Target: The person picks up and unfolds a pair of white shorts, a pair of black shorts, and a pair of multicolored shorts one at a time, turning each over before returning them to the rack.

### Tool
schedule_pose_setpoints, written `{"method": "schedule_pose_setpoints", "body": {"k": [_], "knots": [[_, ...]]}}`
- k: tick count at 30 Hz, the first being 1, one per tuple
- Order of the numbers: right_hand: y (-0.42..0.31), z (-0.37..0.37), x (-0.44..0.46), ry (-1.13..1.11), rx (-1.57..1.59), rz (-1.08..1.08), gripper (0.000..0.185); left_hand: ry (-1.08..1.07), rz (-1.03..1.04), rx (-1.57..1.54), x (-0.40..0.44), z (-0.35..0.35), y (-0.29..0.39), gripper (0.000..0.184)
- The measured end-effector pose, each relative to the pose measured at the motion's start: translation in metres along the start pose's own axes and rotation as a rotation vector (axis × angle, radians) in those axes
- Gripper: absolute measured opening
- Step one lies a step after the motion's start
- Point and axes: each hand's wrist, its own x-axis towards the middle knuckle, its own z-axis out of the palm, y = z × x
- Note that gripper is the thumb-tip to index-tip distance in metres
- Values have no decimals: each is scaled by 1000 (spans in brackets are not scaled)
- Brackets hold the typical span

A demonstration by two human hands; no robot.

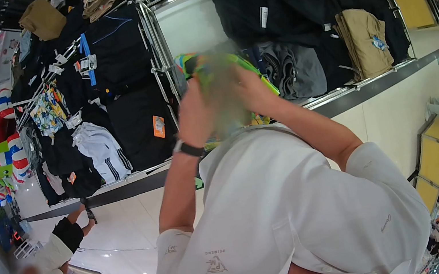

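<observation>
A brightly coloured folded garment (pixel 188 64) in green, yellow, orange and black lies at the rack's front edge, its middle smeared by a blur. My left hand (pixel 195 113), with a dark watch on the wrist, is closed on its left side. On its right side my right hand (pixel 254 92) grips it too; some fingertips of both hands are hidden. Just right of the right hand sit folded grey trousers (pixel 295 69). Beyond the garment shows a bare pale patch of the display shelf (pixel 192 24).
Black folded clothes (pixel 289 0) and khaki trousers (pixel 364 43) fill the right rack. The left rack holds black garments, white striped shorts (pixel 101 151) and patterned shorts (pixel 49 111). Metal rails (pixel 157 48) divide them. Another person (pixel 55 248) stands in the aisle, lower left.
</observation>
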Motion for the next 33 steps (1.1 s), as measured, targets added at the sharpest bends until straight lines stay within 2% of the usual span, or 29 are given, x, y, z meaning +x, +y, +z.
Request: {"method": "schedule_pose_setpoints", "body": {"k": [2,3,5,6,7,8,10,12,14,18,20,22,25,26,28,30,31,33], "knots": [[-2,12,3,98,-326,-247,16,2,96,137,2,9,23,30],[-10,10,5,99,-326,-255,16,46,175,118,4,11,28,26],[-26,1,5,147,756,358,18,48,189,60,4,14,24,26],[-17,-7,2,151,759,356,18,46,196,1,1,17,19,26],[0,-20,-1,169,389,203,20,58,-6,-86,-4,19,7,28],[10,-31,-6,183,20,53,23,90,-4,-66,-4,18,-13,31],[8,-51,-13,274,2,73,27,137,-38,-138,-9,-1,-33,29],[42,-82,-10,405,-11,-70,24,134,-119,-177,-15,-22,-76,26],[53,-111,-17,487,-5,66,23,156,-209,-488,-22,-37,-111,26],[77,-143,-16,493,79,152,21,114,-350,-617,-32,-55,-162,25],[90,-153,-13,530,-177,160,20,69,-424,-703,-33,-54,-184,26],[97,-160,-10,531,-167,171,20,68,-439,-747,-34,-47,-201,27],[129,-187,-3,560,-298,183,22,55,-549,-807,-34,-28,-260,29],[150,-202,0,555,-398,226,25,56,-550,-811,-34,-21,-270,29],[159,-210,3,547,-499,269,28,-11,-706,-808,-35,-11,-283,28],[150,-202,-3,553,-605,290,31,-14,-736,-814,-44,-6,-286,28],[145,-199,-4,553,-607,291,31,-11,-807,-820,-43,-5,-288,28],[120,-177,-6,575,-279,372,38,-1,-882,-826,-38,-5,-287,29]]}}
